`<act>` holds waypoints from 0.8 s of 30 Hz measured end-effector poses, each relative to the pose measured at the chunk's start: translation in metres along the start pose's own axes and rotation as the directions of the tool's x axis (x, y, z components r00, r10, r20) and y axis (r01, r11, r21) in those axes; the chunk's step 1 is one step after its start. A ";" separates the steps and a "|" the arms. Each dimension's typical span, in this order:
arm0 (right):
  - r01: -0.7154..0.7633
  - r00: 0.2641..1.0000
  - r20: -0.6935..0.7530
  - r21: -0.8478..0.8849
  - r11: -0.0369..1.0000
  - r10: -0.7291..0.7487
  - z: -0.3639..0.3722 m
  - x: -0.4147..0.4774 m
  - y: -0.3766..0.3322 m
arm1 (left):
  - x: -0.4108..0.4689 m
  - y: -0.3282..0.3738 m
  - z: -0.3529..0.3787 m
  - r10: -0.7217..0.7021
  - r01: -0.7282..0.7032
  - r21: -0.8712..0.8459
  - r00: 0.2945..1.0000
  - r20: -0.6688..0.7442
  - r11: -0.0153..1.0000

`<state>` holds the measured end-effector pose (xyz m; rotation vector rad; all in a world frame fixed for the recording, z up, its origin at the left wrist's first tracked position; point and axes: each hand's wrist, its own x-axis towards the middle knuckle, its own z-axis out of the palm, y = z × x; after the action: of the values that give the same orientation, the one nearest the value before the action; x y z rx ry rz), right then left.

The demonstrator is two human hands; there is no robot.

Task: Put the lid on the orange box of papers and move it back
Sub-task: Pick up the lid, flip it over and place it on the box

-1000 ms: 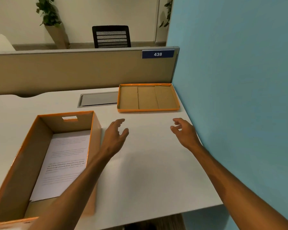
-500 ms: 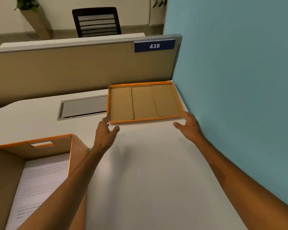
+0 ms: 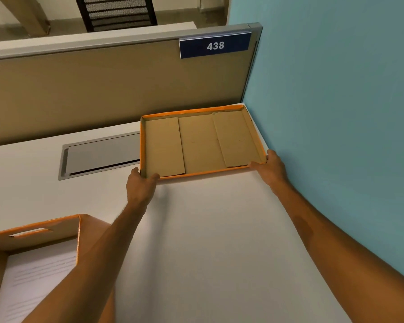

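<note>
The orange lid (image 3: 201, 143) lies upside down in the far right corner of the white desk, its brown cardboard inside facing up. My left hand (image 3: 141, 186) grips its near left corner, thumb over the rim. My right hand (image 3: 269, 167) holds its near right corner. The open orange box (image 3: 33, 227) stands at the lower left, with white printed papers (image 3: 33, 283) lying inside it. My left forearm crosses over the box's right wall.
A grey cable hatch (image 3: 100, 155) is set into the desk (image 3: 219, 241) left of the lid. A tan partition (image 3: 103, 89) with a blue "438" sign (image 3: 215, 45) closes the back. A teal wall (image 3: 336, 113) runs along the right.
Both hands reached forward from mid-desk to the lid and closed on its two near corners. The view moved forward, so the box slid to the lower left.
</note>
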<state>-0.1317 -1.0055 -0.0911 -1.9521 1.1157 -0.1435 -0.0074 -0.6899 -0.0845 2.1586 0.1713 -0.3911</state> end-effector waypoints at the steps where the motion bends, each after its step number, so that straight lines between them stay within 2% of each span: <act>1: -0.011 1.000 -0.006 0.006 1.000 0.011 0.000 0.002 -0.001 | 0.003 0.000 0.000 -0.023 0.023 -0.006 1.000 0.008 1.000; 5: -0.013 0.998 -0.056 0.080 0.997 0.018 -0.001 0.006 -0.003 | 0.008 0.000 -0.002 -0.033 0.037 -0.061 0.997 0.065 0.997; 10: -0.088 0.992 -0.048 0.421 0.903 0.119 -0.006 0.005 -0.010 | 0.001 0.006 -0.011 0.018 -0.005 -0.235 0.999 0.051 0.972; 14: -0.091 0.992 -0.021 0.540 0.837 0.121 -0.016 -0.010 -0.016 | -0.012 0.010 -0.024 0.043 0.037 -0.553 0.990 0.131 0.832; 16: -0.102 0.993 0.014 0.594 0.798 0.117 -0.020 -0.022 -0.018 | -0.021 0.014 -0.032 0.068 0.051 -0.659 0.986 0.154 0.750; 20: -0.106 0.994 0.043 0.662 0.742 0.103 -0.028 -0.055 -0.021 | -0.046 0.029 -0.046 0.129 0.036 -0.772 0.980 0.151 0.635; 24: -0.104 0.994 0.052 0.697 0.709 0.095 -0.035 -0.088 -0.021 | -0.072 0.048 -0.065 0.186 -0.039 -0.817 0.979 0.085 0.575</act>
<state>-0.1869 -0.9564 -0.0277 -1.1971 0.9606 -0.4321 -0.0487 -0.6629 0.0117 1.1889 0.0881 -0.3203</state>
